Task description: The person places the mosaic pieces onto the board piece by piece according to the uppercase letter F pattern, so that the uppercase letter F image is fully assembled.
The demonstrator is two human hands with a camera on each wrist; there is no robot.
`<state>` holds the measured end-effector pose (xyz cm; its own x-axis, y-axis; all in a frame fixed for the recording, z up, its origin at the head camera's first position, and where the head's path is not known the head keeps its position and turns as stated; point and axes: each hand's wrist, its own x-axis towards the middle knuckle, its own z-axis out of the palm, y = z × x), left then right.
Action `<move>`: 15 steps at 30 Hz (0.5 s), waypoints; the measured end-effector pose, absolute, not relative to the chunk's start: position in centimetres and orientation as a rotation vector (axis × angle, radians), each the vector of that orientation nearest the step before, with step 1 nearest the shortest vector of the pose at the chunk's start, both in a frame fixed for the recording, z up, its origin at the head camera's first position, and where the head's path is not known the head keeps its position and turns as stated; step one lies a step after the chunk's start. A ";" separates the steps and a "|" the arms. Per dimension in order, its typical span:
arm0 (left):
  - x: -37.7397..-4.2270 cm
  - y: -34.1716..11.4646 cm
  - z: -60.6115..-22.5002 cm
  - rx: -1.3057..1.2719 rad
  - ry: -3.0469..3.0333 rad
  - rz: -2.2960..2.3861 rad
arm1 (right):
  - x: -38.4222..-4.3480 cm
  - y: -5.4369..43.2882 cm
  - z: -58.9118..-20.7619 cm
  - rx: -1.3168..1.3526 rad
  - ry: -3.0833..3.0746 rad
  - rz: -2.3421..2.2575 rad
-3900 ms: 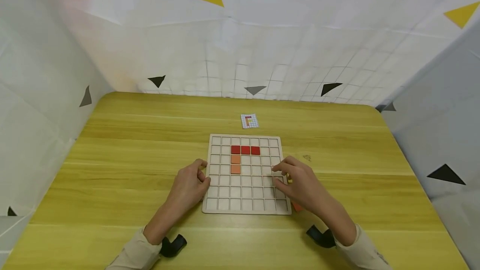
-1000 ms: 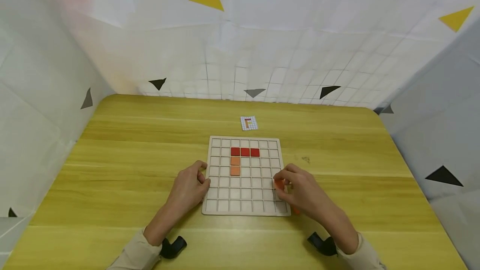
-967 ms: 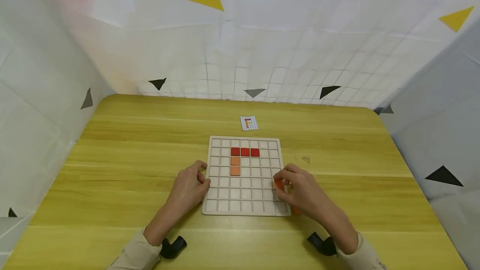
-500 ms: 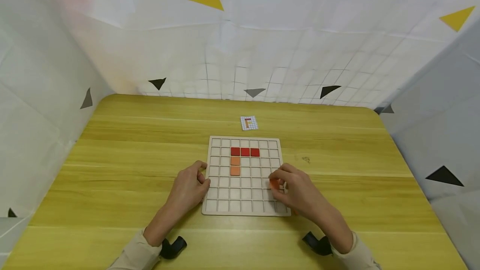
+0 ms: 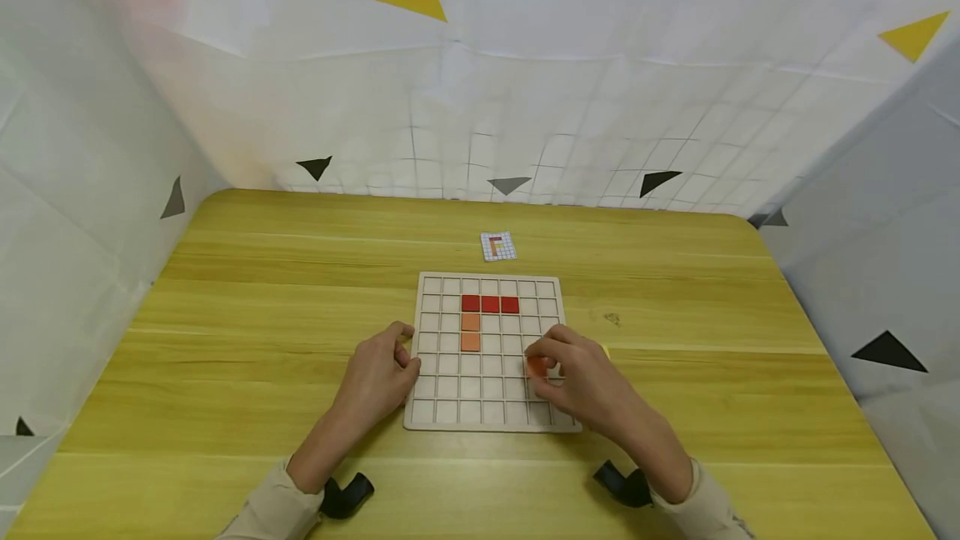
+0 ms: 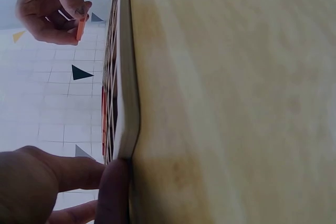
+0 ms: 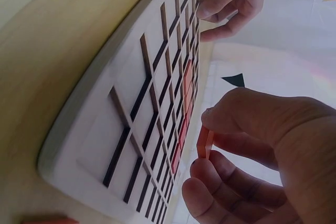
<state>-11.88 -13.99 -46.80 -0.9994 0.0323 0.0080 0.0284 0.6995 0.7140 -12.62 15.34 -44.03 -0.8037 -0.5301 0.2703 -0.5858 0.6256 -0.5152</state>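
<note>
A wooden grid board point(image 5: 447, 411) lies mid-table, with three red tiles point(image 5: 491, 304) in a row and two orange tiles point(image 5: 470, 332) below the leftmost one. My left hand point(image 5: 377, 369) holds the board's left edge, its thumb and index finger at the rim. Over the right part of the board, my right hand point(image 5: 581, 377) pinches an orange tile point(image 5: 536, 367) between thumb and fingers. The right wrist view shows this tile point(image 7: 205, 142) on edge, raised above the grid.
A small card point(image 5: 498, 246) with a printed coloured grid pattern lies behind the board. A yellow piece point(image 5: 606, 351) shows partly behind my right hand. An orange-red piece point(image 7: 50, 221) lies beside the board. White sheets point(image 5: 525, 90) surround the table.
My right hand has picked up an orange tile since the earliest frame and carried it leftward over the board. My left hand stays at the board's left edge.
</note>
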 end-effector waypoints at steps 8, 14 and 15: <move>-11.9 -14.0 -46.8 0.052 2.897 1.212 | -12.5 14.5 -44.1 0.961 -2.788 0.938; -11.9 -14.0 -46.8 0.055 2.896 1.222 | -12.7 13.9 -44.1 1.006 -2.756 0.921; -11.9 -14.0 -46.8 0.055 2.895 1.222 | -12.7 13.8 -44.1 1.016 -2.748 0.919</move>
<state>-11.90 -14.00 -46.79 -0.9994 0.0315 0.0148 0.0325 0.6971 0.7162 -12.71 13.80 -44.10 -0.7789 -0.5699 0.2617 -0.6127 0.6024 -0.5116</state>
